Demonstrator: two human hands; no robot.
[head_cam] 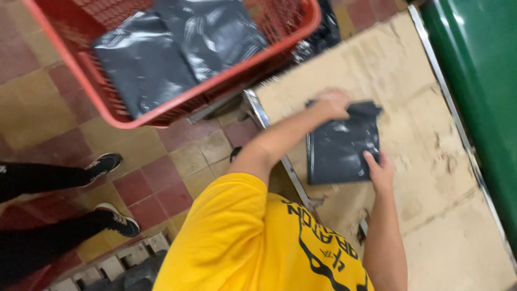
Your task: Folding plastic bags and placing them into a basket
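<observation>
On the cardboard-covered counter [414, 134], near its left edge, lies a flat dark grey plastic mailer bag [339, 145], glossy and crinkled, with its upper right corner folded or lifted. Pinned at two opposite ends, seemingly to keep the slippery film flat and steady. Left hand [333, 102] pressing on the bag's top edge, fingers curled down over it and closed on the plastic. Right hand [380, 168] resting at the lower right corner, fingers [371, 157] narrow and laid against the film, thumb side hidden, so cannot tell whether pinching or merely pressing. No label visible on the bag's upper face.

Just beyond the counter's metal rim [258, 110], a red plastic basket [102, 91] holding two more dark grey bags [177, 48] of the same kind, stacked overlapping, probably kept close for easy reach. Below, a yellow shirt [253, 242] with black lettering. At far right, a green panel [479, 81] running along the counter's edge. On the tiled floor [48, 118] at left, another person's dark trousers and black shoes [110, 161] with white soles.
</observation>
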